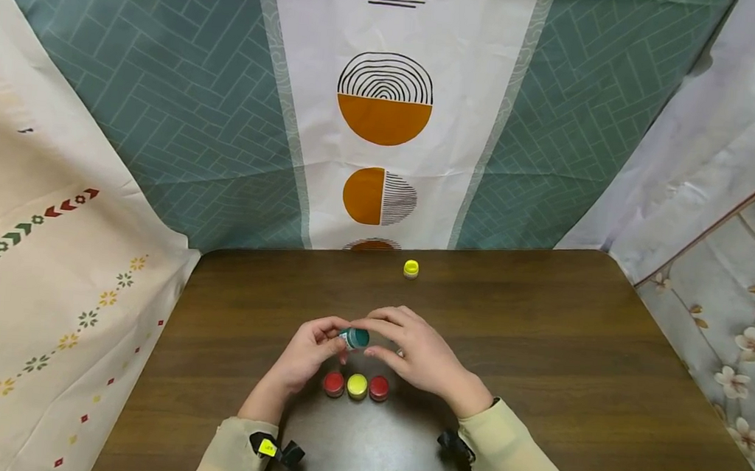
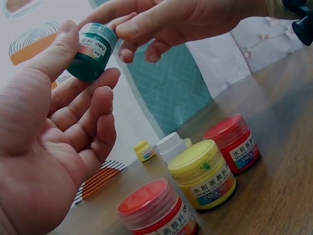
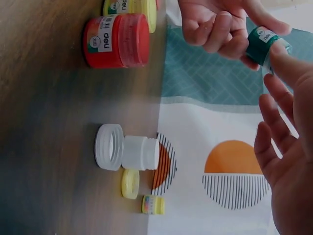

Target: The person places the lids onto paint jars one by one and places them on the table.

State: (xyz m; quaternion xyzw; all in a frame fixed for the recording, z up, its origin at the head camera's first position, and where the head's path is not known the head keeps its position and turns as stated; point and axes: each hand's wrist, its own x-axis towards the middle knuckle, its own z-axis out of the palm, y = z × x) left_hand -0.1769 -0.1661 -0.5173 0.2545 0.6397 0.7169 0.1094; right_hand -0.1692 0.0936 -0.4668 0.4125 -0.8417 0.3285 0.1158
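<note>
Head view shows the left hand [image 1: 305,352] pinching the green jar [image 2: 89,59] above the worktop [image 1: 541,352], the right hand [image 1: 423,354] pinching its lid [image 2: 101,31]: likely opening or closing, calling for a steady twist.

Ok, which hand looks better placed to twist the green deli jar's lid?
Probably the right hand: its thumb meets the lid, while the left hand grips the green deli jar by its body.

Pale beige sleeves [image 1: 519,461], black wrist straps [image 1: 258,442]
A small yellow tag [image 1: 267,447] marks the left strap; a small black block [image 1: 292,453] juts from each.
</note>
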